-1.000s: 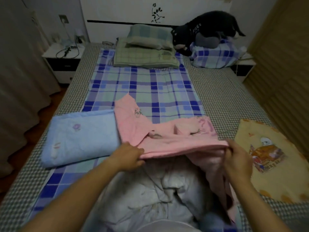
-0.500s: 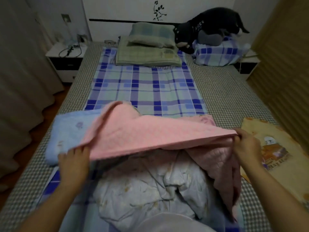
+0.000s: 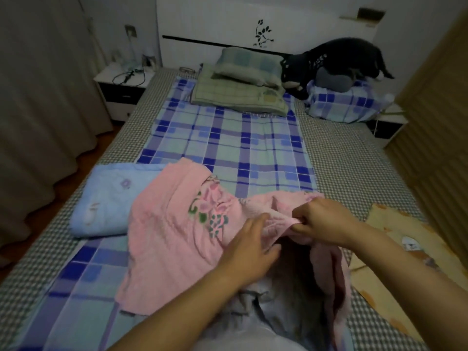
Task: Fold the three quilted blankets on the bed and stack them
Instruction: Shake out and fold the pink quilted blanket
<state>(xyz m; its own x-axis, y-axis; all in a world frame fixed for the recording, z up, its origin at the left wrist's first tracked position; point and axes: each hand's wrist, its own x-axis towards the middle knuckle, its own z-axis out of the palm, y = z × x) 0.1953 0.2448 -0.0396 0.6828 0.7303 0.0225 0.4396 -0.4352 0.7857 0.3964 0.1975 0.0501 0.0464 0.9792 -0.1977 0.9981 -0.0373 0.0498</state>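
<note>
Head view: right hand [image 3: 326,221] pinches a raised fold of the pink blanket [image 3: 172,236] between thumb and curled fingers. Left hand [image 3: 249,252] lies on the same blanket just beside that fold, fingers fairly straight and spread, thumb close to the right hand's pinch; it presses rather than grips. The pink blanket is partly folded at the near centre of the bed [image 3: 342,158]; a flower print in green and pink shows on its upper face. Its left portion overlaps the right edge of the blue blanket [image 3: 106,201], which lies folded at the near left. Its right portion hangs down below the right hand. A yellow blanket [image 3: 395,224] with a printed picture lies spread at the near right, apart from the pink one.

Beneath and beyond the blankets lies a blue plaid sheet [image 3: 228,145]. Two greenish pillows [image 3: 243,82] are stacked at the headboard [image 3: 253,21], which bears a black flower decal. A dark plush toy [image 3: 334,62] rests on a plaid pillow [image 3: 344,102] at far right. A nightstand [image 3: 121,89] with a cable stands at far left. No legible writing, brand or label anywhere; the yellow blanket's print is too blurred to read.
</note>
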